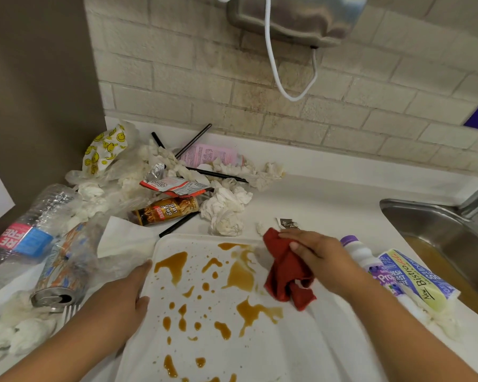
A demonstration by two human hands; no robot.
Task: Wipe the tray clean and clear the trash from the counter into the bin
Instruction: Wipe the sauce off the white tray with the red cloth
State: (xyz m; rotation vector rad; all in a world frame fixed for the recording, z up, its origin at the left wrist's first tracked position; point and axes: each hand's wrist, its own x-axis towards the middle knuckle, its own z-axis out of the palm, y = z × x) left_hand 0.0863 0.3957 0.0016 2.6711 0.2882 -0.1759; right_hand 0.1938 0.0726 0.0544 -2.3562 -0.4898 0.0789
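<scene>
Right fingers (301, 236) clutch red cloth (283, 274) on tray (287, 351); left fingers (142, 269) lie straight along its rim.

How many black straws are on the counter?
4 straws: one leaning toward the wall, a short one beside it, a long one across the tissues, one just beyond the tray. More may be hidden underneath.
</scene>
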